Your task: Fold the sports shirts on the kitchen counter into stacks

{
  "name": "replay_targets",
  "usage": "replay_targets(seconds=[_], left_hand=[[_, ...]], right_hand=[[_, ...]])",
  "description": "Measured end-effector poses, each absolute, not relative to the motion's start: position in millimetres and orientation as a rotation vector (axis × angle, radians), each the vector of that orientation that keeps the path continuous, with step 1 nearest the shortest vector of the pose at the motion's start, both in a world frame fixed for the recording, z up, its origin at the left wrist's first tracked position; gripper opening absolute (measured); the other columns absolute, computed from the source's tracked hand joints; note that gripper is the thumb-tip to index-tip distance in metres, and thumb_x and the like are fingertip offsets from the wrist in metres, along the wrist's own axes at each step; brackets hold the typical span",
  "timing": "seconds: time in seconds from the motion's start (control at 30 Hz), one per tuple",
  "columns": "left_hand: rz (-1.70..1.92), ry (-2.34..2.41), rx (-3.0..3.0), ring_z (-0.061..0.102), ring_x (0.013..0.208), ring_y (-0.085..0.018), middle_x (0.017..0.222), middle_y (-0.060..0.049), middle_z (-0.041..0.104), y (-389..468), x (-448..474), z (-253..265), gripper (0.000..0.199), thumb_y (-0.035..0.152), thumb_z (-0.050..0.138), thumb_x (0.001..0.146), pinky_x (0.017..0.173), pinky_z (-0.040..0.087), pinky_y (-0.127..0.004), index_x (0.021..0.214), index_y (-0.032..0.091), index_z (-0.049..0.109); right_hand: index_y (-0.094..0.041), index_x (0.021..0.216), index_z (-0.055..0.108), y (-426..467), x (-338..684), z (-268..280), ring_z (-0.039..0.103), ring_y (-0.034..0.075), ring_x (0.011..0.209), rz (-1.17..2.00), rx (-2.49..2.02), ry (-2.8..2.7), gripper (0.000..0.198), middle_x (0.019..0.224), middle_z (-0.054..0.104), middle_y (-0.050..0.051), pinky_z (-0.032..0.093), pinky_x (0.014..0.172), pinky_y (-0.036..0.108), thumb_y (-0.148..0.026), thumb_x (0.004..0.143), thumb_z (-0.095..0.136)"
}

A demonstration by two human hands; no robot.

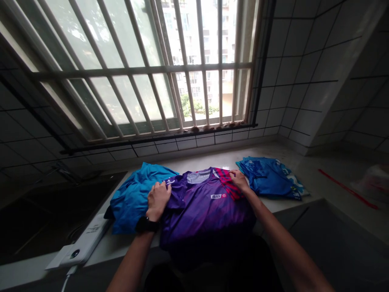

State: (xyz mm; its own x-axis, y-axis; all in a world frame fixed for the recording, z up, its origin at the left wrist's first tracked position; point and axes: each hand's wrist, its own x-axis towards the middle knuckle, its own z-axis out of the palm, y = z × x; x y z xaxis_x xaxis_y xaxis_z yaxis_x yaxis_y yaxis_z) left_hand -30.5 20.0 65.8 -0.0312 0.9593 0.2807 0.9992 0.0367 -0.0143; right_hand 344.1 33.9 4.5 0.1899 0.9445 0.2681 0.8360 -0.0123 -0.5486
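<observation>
RISK: purple shirt (206,215), spread on the table (200,158) and drooping over its front edge, could slip or crease if the pulls differ (the cloth looks slick) | LEFT: hand (159,198) palm down, fingers curled, pinching the sleeve (178,198) | RIGHT: hand (239,181) reaching inward, fingertips closed on the red-striped shoulder (227,183), nearer the table's back.

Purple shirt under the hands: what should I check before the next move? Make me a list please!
1. Left hand touching the purple shirt: ok, at the shoulder beside the blue pile.
2. Right hand touching it: ok, by the red-striped part.
3. Front facing up: ok, the BIG logo shows.
4. All of it on the counter: not ok, the bottom hangs over the front edge.
5. Back smooth: cannot tell, it's hidden underneath.
</observation>
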Motion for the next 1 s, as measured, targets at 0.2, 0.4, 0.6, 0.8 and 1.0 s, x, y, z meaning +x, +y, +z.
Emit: replay_targets(seconds=[0.2, 0.4, 0.6, 0.8, 1.0], left_hand=[[-0.087, -2.268, -2.222, 0.070, 0.113, -0.032, 0.127, -0.022, 0.067, 44.8, -32.8, 76.8, 0.048, 0.037, 0.067, 0.090, 0.085, 0.053, -0.031, 0.129, 0.010, 0.058], [-0.290, -2.249, -2.539, 0.070, 0.112, -0.029, 0.112, -0.011, 0.076, 81.7, -35.4, 71.6, 0.037, 0.019, 0.079, 0.068, 0.085, 0.052, -0.027, 0.101, 0.018, 0.063], [-0.456, -2.306, -2.576, 0.073, 0.106, -0.030, 0.105, -0.010, 0.079, 99.0, -34.2, 58.4, 0.042, 0.004, 0.073, 0.055, 0.085, 0.054, -0.029, 0.095, 0.018, 0.068], [-0.755, -2.360, -2.533, 0.075, 0.078, -0.025, 0.076, -0.006, 0.076, 117.8, -33.6, 59.3, 0.022, 0.004, 0.056, 0.061, 0.075, 0.057, -0.030, 0.070, 0.018, 0.070], [-1.253, -2.139, -2.350, 0.070, 0.113, -0.026, 0.109, -0.011, 0.078, 147.3, -30.6, 89.2, 0.025, 0.010, 0.048, 0.064, 0.102, 0.053, -0.035, 0.073, 0.019, 0.069]], right_hand=[[-0.008, 0.143, 0.060, 53.9, 366.6, 17.6, 0.067, 0.032, 0.123, 0.206, -2.198, -1.519, 0.057, 0.135, 0.066, 0.024, 0.053, 0.103, 0.037, -0.031, 0.091, 0.064], [-0.011, 0.145, 0.055, 70.4, 352.4, 17.7, 0.066, 0.032, 0.126, 0.358, -2.095, -1.616, 0.084, 0.126, 0.069, 0.020, 0.054, 0.100, 0.034, -0.038, 0.073, 0.088], [-0.014, 0.106, 0.071, 83.5, 328.0, 19.1, 0.070, 0.020, 0.070, 0.917, -1.954, -1.534, 0.042, 0.072, 0.069, 0.001, 0.054, 0.064, 0.025, -0.015, 0.066, 0.084], [-0.016, 0.071, 0.063, 93.9, 326.1, 28.0, 0.065, 0.017, 0.063, 0.947, -1.841, -1.526, 0.007, 0.062, 0.064, 0.000, 0.052, 0.061, 0.023, -0.010, 0.072, 0.066], [-0.017, 0.104, 0.072, 122.2, 329.7, 58.6, 0.064, 0.022, 0.119, 0.566, -1.645, -1.443, 0.038, 0.121, 0.074, 0.009, 0.051, 0.102, 0.029, -0.008, 0.071, 0.054]])
